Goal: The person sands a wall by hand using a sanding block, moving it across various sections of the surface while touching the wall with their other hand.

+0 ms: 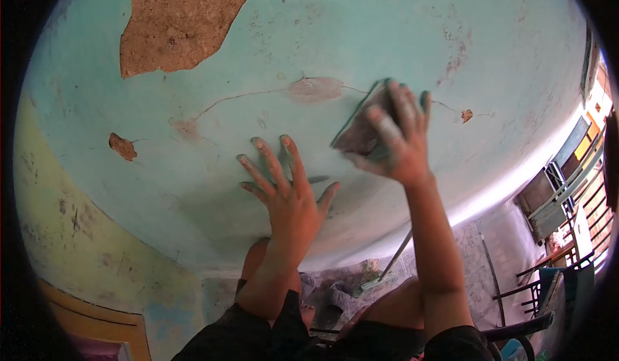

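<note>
My left hand (291, 203) is spread flat against the pale turquoise wall (213, 145), fingers apart and dusty at the tips. To its right, my right hand (407, 154) grips a dark, dusty sheet of sandpaper (361, 127) and presses it to the wall; slight blur shows on its fingers. A thin crack runs across the wall on both sides of the sheet. Along it, just left of the sandpaper, lies a pinkish worn patch (316, 89). Part of the sheet is hidden under my fingers.
A large bare brown patch (184, 22) shows at the upper left, with smaller chips (122, 147) below. A yellow wall (71, 232) meets the turquoise one at left. My legs, a thin pole (395, 256) and a chair (548, 290) are below and to the right.
</note>
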`<state>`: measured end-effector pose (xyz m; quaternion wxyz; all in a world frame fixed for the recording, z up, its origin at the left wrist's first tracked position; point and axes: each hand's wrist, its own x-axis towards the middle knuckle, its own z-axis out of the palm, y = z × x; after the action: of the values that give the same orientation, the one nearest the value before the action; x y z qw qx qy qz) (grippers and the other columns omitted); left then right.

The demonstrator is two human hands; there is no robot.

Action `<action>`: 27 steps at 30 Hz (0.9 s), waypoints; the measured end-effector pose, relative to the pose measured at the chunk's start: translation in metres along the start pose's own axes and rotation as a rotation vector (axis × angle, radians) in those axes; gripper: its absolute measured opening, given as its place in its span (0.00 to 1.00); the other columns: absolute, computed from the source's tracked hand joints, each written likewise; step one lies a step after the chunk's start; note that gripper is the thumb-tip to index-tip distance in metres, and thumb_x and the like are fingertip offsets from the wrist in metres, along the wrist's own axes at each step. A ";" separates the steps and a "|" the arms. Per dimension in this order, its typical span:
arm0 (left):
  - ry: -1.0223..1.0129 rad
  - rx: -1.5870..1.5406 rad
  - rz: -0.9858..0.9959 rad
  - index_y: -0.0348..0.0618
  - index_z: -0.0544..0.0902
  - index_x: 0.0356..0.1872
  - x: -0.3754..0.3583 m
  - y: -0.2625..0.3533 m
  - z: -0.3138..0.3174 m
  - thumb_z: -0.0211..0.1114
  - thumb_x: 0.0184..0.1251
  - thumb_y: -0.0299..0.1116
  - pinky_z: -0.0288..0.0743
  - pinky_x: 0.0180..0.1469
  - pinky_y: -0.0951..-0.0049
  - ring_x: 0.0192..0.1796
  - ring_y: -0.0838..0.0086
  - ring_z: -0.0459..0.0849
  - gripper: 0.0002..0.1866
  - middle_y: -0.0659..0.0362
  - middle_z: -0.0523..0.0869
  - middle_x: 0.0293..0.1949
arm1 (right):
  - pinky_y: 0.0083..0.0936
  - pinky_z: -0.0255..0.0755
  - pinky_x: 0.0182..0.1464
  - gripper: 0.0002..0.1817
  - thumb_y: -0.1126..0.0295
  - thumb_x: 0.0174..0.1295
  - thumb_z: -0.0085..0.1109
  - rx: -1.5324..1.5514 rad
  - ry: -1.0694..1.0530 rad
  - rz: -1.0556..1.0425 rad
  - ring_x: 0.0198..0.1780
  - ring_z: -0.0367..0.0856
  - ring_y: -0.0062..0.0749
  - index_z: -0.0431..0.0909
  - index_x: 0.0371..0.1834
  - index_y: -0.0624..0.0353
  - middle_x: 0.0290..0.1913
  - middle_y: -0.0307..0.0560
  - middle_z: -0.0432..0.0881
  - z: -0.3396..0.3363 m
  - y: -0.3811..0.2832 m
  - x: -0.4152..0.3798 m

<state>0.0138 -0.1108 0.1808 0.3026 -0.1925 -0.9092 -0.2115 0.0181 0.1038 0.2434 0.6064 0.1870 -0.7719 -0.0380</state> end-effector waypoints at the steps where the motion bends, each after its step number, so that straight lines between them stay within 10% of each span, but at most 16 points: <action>1: 0.031 -0.020 0.024 0.42 0.38 0.79 0.000 -0.001 0.001 0.71 0.53 0.63 0.52 0.55 0.13 0.71 0.17 0.32 0.64 0.31 0.31 0.75 | 0.62 0.40 0.75 0.50 0.46 0.37 0.80 -0.019 -0.019 -0.010 0.75 0.58 0.57 0.71 0.68 0.44 0.74 0.61 0.60 -0.001 0.004 0.002; 5: 0.032 -0.028 0.047 0.41 0.39 0.78 -0.002 -0.004 0.000 0.70 0.54 0.63 0.53 0.54 0.13 0.71 0.17 0.31 0.64 0.30 0.31 0.75 | 0.65 0.40 0.73 0.52 0.46 0.39 0.79 0.083 0.255 0.211 0.76 0.54 0.57 0.67 0.71 0.45 0.75 0.61 0.58 0.007 0.009 0.004; 9: 0.013 -0.029 0.032 0.41 0.39 0.78 0.001 0.000 0.000 0.70 0.54 0.63 0.53 0.54 0.13 0.71 0.17 0.31 0.63 0.30 0.31 0.75 | 0.65 0.38 0.74 0.51 0.45 0.37 0.79 0.011 -0.055 -0.032 0.76 0.55 0.57 0.68 0.70 0.39 0.75 0.58 0.59 0.005 -0.013 -0.003; 13: 0.015 -0.040 0.034 0.41 0.39 0.78 -0.001 -0.005 -0.003 0.70 0.54 0.63 0.50 0.55 0.13 0.71 0.17 0.31 0.64 0.30 0.30 0.75 | 0.66 0.40 0.74 0.58 0.44 0.37 0.79 0.039 0.261 0.206 0.76 0.54 0.57 0.61 0.74 0.54 0.74 0.62 0.58 0.005 0.021 0.007; 18: 0.025 -0.046 0.020 0.41 0.38 0.79 0.000 0.001 0.003 0.69 0.54 0.64 0.50 0.55 0.13 0.71 0.17 0.31 0.64 0.31 0.30 0.75 | 0.66 0.37 0.74 0.53 0.43 0.37 0.79 -0.014 0.014 -0.094 0.77 0.53 0.56 0.66 0.71 0.44 0.75 0.60 0.58 0.011 -0.011 -0.004; 23: 0.005 -0.031 0.025 0.41 0.39 0.78 -0.001 -0.002 0.000 0.69 0.55 0.63 0.50 0.55 0.13 0.71 0.17 0.31 0.63 0.31 0.30 0.75 | 0.65 0.37 0.74 0.58 0.46 0.38 0.79 0.033 0.263 0.217 0.76 0.54 0.57 0.60 0.73 0.55 0.74 0.65 0.59 0.008 0.011 0.011; 27: 0.023 -0.042 0.047 0.42 0.38 0.79 0.000 -0.001 0.003 0.68 0.55 0.64 0.50 0.55 0.13 0.71 0.16 0.31 0.63 0.31 0.30 0.75 | 0.65 0.37 0.74 0.57 0.44 0.37 0.79 -0.030 -0.009 0.003 0.76 0.54 0.56 0.62 0.74 0.44 0.75 0.61 0.59 0.008 -0.019 0.000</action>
<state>0.0124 -0.1100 0.1782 0.3137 -0.2179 -0.8963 -0.2253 0.0147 0.0851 0.2356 0.6057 0.1768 -0.7742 -0.0495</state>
